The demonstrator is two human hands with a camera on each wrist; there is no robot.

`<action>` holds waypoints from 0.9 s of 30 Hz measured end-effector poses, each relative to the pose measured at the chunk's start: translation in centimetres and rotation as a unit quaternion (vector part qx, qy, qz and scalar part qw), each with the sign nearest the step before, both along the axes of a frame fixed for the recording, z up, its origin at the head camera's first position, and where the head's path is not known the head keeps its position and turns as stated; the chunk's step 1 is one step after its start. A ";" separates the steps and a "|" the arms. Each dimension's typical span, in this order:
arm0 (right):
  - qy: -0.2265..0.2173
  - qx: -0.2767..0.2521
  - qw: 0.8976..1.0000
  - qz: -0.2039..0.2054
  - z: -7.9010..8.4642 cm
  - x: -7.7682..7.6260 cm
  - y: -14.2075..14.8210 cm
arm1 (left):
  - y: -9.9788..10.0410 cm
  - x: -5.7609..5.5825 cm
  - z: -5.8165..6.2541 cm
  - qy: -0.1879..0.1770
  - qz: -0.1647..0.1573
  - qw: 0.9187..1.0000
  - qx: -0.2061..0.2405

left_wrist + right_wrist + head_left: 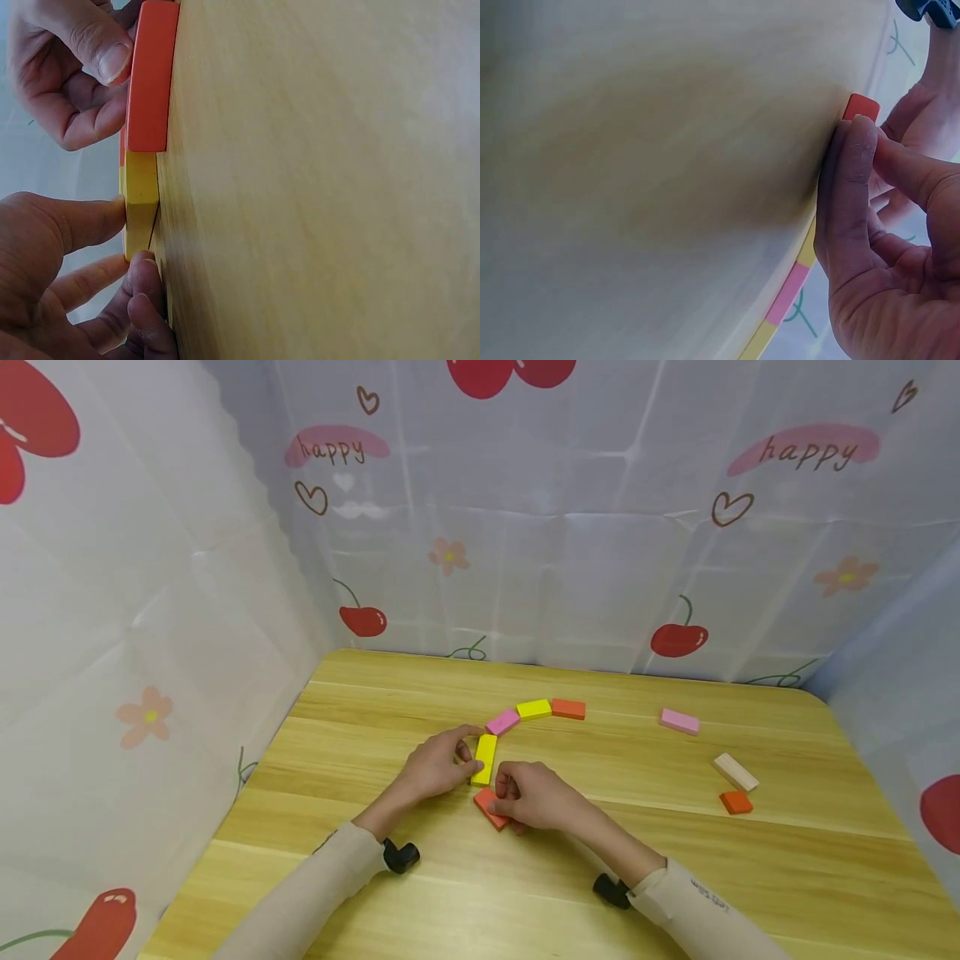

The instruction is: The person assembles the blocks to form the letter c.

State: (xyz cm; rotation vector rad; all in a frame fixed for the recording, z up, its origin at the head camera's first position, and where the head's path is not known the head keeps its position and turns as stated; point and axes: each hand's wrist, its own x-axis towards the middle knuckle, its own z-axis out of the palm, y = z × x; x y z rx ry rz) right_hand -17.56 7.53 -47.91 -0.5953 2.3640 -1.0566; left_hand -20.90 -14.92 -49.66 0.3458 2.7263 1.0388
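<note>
My left hand (437,764) pinches a yellow block (485,760), its thumb near the block's near end and a fingertip by the far end. Just nearer to me, a red-orange block (489,808) lies at a slant, pinched between thumb and fingers of my right hand (537,795). In the left wrist view the red-orange block (152,79) appears in front of the yellow block (141,202); whether they touch I cannot tell. Beyond the yellow block, a pink block (503,722), another yellow block (533,709) and an orange block (568,708) continue a curved row.
Toward the right of the wooden table (637,893) lie a pink block (679,721), a plain wood block (736,772) and a small orange block (737,802). A printed curtain (540,560) hangs behind the table's far edge.
</note>
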 end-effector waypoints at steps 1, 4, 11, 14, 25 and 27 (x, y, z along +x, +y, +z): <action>-0.002 -0.002 1.000 -0.001 0.0 0.0 0.0 | 0.0 0.0 0.1 0.000 -0.001 1.000 0.000; -0.005 -0.004 1.000 -0.002 0.1 0.0 -0.1 | 0.1 0.1 0.2 0.003 -0.004 1.000 -0.003; -0.014 -0.001 1.000 -0.005 0.4 -0.1 -0.1 | 0.2 0.0 0.3 0.006 0.001 1.000 -0.006; -0.016 0.004 1.000 -0.006 0.5 -0.1 -0.1 | 0.2 0.0 0.3 0.004 0.000 1.000 -0.007; -0.002 0.011 1.000 -0.001 0.2 -0.1 0.3 | 0.1 0.0 0.2 0.000 0.001 1.000 -0.005; 0.006 0.014 1.000 0.001 0.2 -0.1 0.7 | 0.1 0.0 0.3 -0.002 0.002 1.000 -0.005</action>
